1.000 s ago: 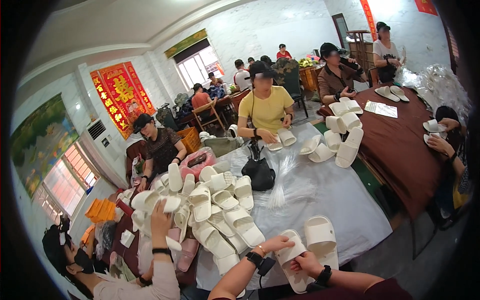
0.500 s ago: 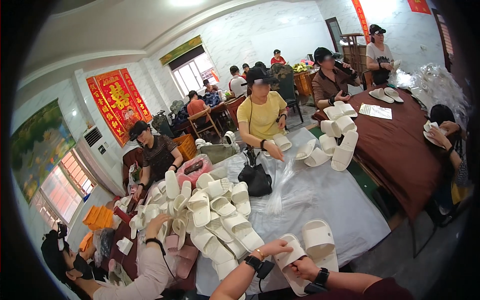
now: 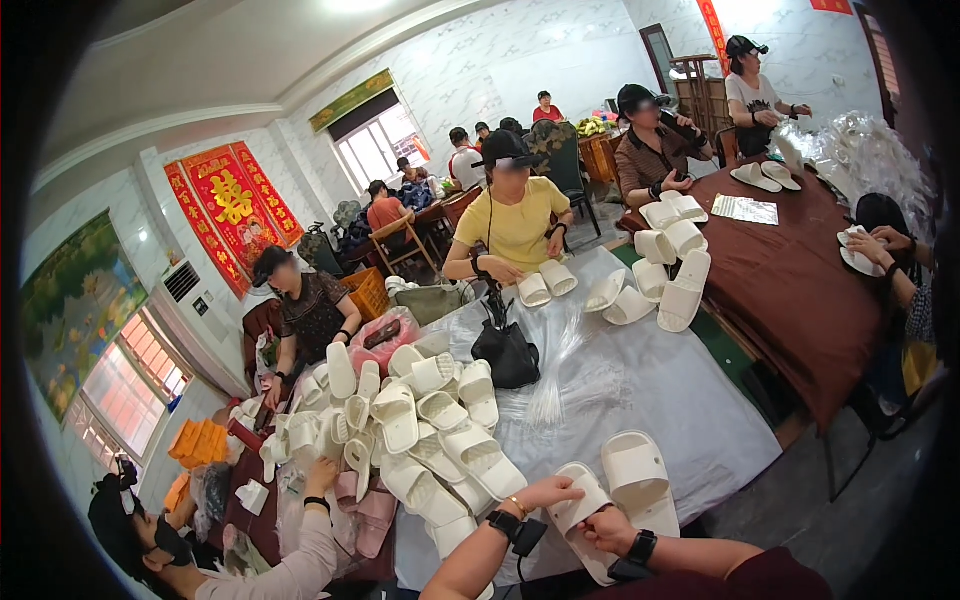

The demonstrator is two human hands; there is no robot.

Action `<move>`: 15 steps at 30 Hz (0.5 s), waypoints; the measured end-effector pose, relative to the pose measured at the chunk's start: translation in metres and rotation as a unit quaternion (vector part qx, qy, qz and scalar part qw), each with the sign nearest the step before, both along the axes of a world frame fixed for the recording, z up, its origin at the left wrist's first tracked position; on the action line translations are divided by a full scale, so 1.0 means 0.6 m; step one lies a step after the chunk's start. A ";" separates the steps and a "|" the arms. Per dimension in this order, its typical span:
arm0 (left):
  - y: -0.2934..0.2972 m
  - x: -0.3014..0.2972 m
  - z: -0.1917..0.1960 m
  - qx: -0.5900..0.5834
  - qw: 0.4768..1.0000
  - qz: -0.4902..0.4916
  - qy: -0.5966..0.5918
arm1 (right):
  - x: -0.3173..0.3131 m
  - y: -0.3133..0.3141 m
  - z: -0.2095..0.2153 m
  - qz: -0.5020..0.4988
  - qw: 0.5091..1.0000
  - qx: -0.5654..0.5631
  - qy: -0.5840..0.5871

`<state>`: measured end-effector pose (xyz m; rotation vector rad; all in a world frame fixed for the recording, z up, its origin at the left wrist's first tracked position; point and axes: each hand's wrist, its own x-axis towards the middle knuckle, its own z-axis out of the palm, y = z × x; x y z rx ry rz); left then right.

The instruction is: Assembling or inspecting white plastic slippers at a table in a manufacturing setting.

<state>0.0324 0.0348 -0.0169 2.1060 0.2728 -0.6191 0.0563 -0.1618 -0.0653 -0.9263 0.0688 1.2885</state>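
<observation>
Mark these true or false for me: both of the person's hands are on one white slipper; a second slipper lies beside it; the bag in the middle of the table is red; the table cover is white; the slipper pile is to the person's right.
1. Both hands, left hand and right hand, are on one white slipper. True.
2. A second slipper lies beside it. True.
3. The bag mid-table is red. False: it is black.
4. The table cover is white. True.
5. The slipper pile lies to the person's right. False: it lies to the left.
</observation>
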 end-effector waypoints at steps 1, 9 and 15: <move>0.001 -0.001 -0.004 0.003 1.000 0.002 0.001 | -0.001 0.001 0.003 -0.002 1.000 0.003 0.014; 0.005 0.003 -0.009 -0.012 1.000 0.008 0.005 | -0.003 0.001 0.005 -0.028 0.999 0.020 0.022; 0.001 -0.007 -0.021 0.000 0.999 0.024 -0.041 | -0.002 -0.003 0.003 -0.040 0.998 0.032 0.022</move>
